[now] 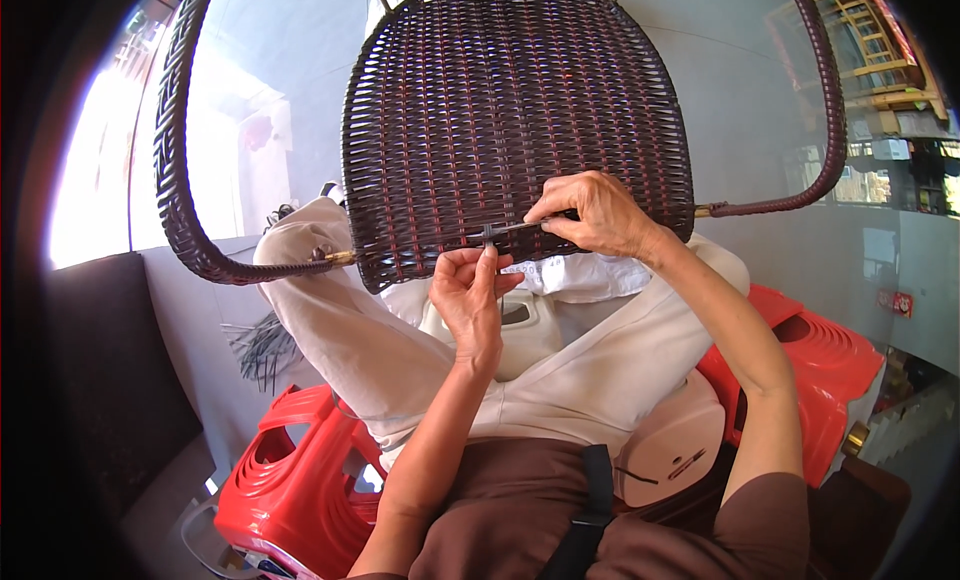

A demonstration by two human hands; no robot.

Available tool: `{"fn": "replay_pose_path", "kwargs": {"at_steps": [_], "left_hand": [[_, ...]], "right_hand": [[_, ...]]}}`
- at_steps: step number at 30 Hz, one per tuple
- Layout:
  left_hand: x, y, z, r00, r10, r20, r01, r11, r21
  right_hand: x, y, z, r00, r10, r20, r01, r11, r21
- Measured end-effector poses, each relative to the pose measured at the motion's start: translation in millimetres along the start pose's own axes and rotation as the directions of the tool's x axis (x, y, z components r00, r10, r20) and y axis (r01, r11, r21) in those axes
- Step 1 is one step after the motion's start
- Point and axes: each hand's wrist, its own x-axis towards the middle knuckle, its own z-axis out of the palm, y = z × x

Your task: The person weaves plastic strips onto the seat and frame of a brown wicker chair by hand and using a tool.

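Note:
A dark brown wicker panel with reddish strands [515,110], part of a chair frame, lies across my knees. At its near edge, my left hand [470,292] pinches a dark weaving strand with the thumb raised against the rim; the other fingers are curled. Just to the right, my right hand [597,215] grips a slim pointed tool [512,228] between thumb and fingers. Its thin tip points left into the edge weave, close to my left thumb. The exact kind of tool is too small to tell.
Curved wicker-wrapped arms stand out on the left [175,145] and right [836,110] of the panel. Red plastic stools stand at my left [290,500] and right [815,370]. Loose dark strips [264,352] lie beyond my left leg. A wooden rack [880,60] is at far right.

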Motion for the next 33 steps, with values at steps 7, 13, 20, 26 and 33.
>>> {"fn": "replay_pose_path", "kwargs": {"at_steps": [7, 13, 20, 26, 33], "left_hand": [[-8, 11, -23, 0.976, -0.194, 0.100, 0.179, 0.973, 0.144], [-5, 2, -18, 0.984, -0.157, 0.090, 0.147, 0.983, 0.111], [-4, 14, -20, 0.989, 0.108, 0.102, -0.147, 0.810, 0.568], [21, 36, -12, 0.794, 0.528, 0.301, -0.574, 0.488, 0.658], [29, 36, -3, 0.819, 0.417, 0.394, -0.566, 0.473, 0.675]], "right_hand": [[-11, -7, 7, 0.993, -0.032, -0.111, 0.018, 0.993, -0.120], [-14, -7, 16, 0.981, 0.005, -0.193, -0.011, 0.999, -0.032], [-20, -6, 18, 0.977, 0.039, -0.208, -0.038, 0.999, 0.010], [-20, -5, 18, 0.978, 0.037, -0.207, -0.035, 0.999, 0.013], [-22, -7, 23, 0.968, 0.020, -0.251, -0.023, 1.000, -0.010]]}}
